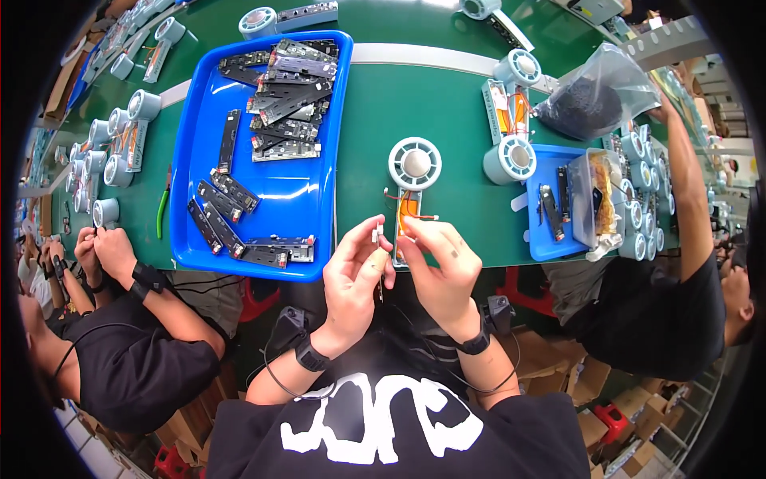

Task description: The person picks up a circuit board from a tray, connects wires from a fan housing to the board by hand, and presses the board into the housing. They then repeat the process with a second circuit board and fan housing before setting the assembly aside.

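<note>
Near the table's front edge, my left hand is closed, thumb and fingertips pinching a small white part. A thin thing hangs below those fingers, too small to make out. My right hand is also closed, its fingertips bunched over the open handle of a pale blue handheld fan. Whether it grips the handle or something small there is hidden. The fan lies on the green table with its round head away from me. An orange piece shows inside the handle, and thin red wires stick out beside it.
Left of my hands stands a blue tray of several black circuit-board strips. Green-handled pliers lie beyond it. At right are more fans, a smaller blue tray, a plastic box and a bag. Co-workers sit on both sides.
</note>
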A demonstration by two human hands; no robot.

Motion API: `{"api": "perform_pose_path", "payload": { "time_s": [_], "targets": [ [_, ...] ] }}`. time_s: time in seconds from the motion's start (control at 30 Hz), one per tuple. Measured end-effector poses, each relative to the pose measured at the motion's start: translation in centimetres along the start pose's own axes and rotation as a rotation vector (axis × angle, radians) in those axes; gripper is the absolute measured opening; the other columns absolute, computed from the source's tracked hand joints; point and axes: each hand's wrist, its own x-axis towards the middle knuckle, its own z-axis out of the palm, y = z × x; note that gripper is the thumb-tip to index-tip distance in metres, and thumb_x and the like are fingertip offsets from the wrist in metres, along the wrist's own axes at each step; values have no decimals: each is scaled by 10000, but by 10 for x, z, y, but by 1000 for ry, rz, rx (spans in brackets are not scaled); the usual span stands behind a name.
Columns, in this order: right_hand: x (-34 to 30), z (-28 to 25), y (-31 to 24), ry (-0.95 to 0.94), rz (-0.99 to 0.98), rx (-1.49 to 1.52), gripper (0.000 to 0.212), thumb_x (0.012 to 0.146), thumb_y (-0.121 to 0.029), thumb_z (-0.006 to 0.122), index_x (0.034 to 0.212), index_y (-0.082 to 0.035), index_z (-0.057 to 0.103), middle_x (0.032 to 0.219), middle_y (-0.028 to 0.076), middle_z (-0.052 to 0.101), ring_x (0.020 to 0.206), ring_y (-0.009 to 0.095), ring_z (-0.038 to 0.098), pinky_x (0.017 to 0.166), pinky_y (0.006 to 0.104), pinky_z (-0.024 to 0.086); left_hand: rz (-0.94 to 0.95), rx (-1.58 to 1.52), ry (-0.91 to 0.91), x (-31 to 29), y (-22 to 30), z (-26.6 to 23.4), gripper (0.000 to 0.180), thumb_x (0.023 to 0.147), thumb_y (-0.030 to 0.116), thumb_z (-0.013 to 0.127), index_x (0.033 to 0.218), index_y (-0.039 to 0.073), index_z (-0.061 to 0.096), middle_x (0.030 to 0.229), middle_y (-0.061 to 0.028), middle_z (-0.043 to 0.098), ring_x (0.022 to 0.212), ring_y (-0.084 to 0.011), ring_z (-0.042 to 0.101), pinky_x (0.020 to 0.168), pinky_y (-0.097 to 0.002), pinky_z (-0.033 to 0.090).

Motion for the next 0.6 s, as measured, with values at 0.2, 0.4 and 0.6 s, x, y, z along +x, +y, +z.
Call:
{"api": "perform_pose_path", "payload": {
  "time_s": [0.2,0.4,0.6],
  "targets": [
    [24,1,15,-33,-170,30,207,766,51,775,958,-14,733,876,109,704,756,255,716,669,314,582,67,34,25,8,-2,7,435,1016,61,568,1435,-13,480,1090,-62,597,771,-91,580,617,-229,487],
    [33,5,24,-120,-94,152,203,753,41,786,939,-21,735,858,112,704,727,273,714,641,314,579,84,75,3,13,-3,7,431,1002,42,579,1423,-6,499,1026,-58,618,712,-73,565,585,-216,463],
    [39,1,25,-126,-175,12,238,707,34,810,920,-36,732,841,103,694,716,260,708,611,312,572,91,106,40,15,-3,7,413,995,29,582,1401,-12,520,987,-51,607,691,-58,548,547,-201,436]
  ]
}}
